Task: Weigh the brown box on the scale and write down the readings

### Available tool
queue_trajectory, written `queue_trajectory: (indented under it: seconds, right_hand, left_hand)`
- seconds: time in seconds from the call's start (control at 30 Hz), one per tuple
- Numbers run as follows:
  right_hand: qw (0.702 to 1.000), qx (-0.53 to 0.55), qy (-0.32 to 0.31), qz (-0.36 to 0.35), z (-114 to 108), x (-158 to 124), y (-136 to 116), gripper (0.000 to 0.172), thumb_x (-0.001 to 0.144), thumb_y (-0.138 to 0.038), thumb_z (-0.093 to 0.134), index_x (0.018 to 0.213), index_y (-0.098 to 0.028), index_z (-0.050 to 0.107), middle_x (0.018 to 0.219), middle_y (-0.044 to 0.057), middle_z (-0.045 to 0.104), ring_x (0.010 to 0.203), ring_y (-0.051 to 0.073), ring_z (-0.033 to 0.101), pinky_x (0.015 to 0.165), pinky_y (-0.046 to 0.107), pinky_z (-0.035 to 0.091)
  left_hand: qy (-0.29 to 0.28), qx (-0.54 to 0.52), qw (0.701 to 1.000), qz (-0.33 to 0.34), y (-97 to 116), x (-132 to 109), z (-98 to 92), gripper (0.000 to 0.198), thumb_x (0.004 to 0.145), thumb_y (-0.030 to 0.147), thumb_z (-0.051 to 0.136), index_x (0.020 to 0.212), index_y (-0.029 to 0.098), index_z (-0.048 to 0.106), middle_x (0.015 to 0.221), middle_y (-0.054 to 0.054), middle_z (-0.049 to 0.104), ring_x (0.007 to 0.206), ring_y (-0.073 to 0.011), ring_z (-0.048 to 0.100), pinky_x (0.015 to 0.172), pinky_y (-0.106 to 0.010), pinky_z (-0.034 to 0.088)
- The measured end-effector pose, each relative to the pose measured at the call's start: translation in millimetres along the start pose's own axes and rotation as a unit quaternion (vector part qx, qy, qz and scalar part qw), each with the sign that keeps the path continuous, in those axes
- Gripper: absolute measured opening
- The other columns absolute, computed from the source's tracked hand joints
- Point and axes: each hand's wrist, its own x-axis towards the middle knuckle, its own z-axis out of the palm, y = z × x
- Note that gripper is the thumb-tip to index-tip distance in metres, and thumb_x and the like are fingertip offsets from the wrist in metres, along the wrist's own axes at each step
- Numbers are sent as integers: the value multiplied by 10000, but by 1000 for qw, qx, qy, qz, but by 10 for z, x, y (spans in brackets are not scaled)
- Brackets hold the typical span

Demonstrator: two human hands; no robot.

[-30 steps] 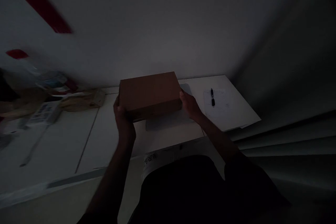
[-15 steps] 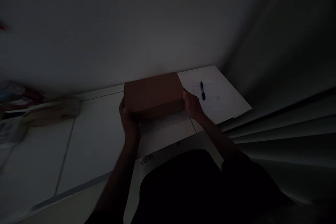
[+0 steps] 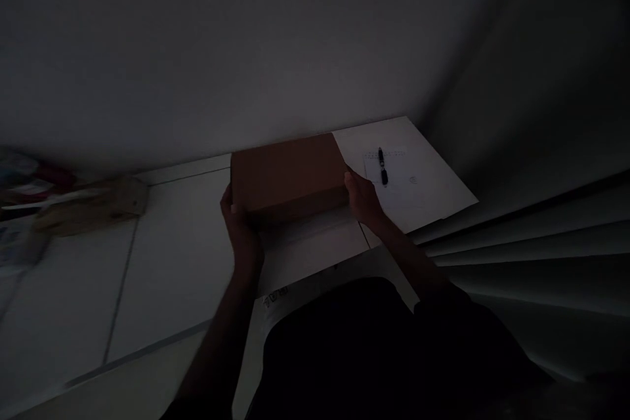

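Note:
A closed brown cardboard box (image 3: 290, 174) is held between my two hands at the middle of the view, over a white tabletop (image 3: 315, 246). My left hand (image 3: 242, 230) grips its left end, thumb on the near left corner. At the right end, my right hand (image 3: 363, 197) is wrapped round the side with the thumb at the near right corner. The fingers under and behind the box are hidden. The scene is very dim, and whether the box touches the table cannot be told.
Right of the box, a black pen (image 3: 382, 166) lies on a white paper (image 3: 401, 177). At the far left are a brown bag-like item (image 3: 93, 207) and blurred packages (image 3: 54, 176). A wall stands behind the table; folded curtain-like fabric (image 3: 536, 236) hangs at the right.
The view has shifted slightly, so the pen and paper sit a little higher and further right. Both hands keep their hold on the box, which has barely moved.

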Motion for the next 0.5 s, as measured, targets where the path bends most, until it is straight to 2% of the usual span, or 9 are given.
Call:
queue_trajectory:
  seconds: [0.1,0.17,0.27,0.33,0.4,0.5]
  right_hand:
    - [1000,19,-10,-5,-34,6,23,708,993,-681,255,1369,-210,627,1058,109,736,1168,303,642,986,429,515]
    - [999,34,-21,-9,-81,39,52,685,993,-677,259,1347,-225,634,1121,108,726,1201,295,626,993,425,513]
    - [998,54,-15,-10,-185,156,82,663,988,-685,229,1273,-253,644,1186,98,699,1183,269,619,957,410,518]
    - [998,57,7,-15,-264,285,72,637,980,-701,236,1196,-254,635,1109,90,693,1073,244,632,863,381,520]
    - [997,53,40,-27,-329,453,51,578,983,-693,255,1049,-245,615,925,61,658,893,203,612,765,340,488]
    - [994,64,79,-37,-361,771,46,490,996,-645,312,811,-237,509,715,2,517,689,152,488,683,306,408]
  left_hand:
    - [13,4,1000,-27,36,1,-11,724,837,644,604,1414,219,503,1501,-106,506,1400,-286,454,1142,-399,385]
    - [9,32,999,-20,75,17,-44,758,820,689,602,1393,200,520,1487,-121,515,1389,-289,458,1124,-394,382]
    - [6,50,999,-4,146,102,-142,810,792,773,568,1347,184,532,1375,-140,594,1253,-266,564,986,-362,443]
    - [15,50,999,3,205,217,-224,772,796,776,554,1297,190,539,1230,-124,660,1106,-234,634,860,-327,470]
    - [29,52,998,15,276,377,-299,675,805,726,570,1211,187,556,1059,-88,686,955,-201,661,745,-289,470]
    - [40,72,996,41,390,656,-360,513,798,626,582,1028,167,569,815,-31,632,707,-157,616,583,-250,417]
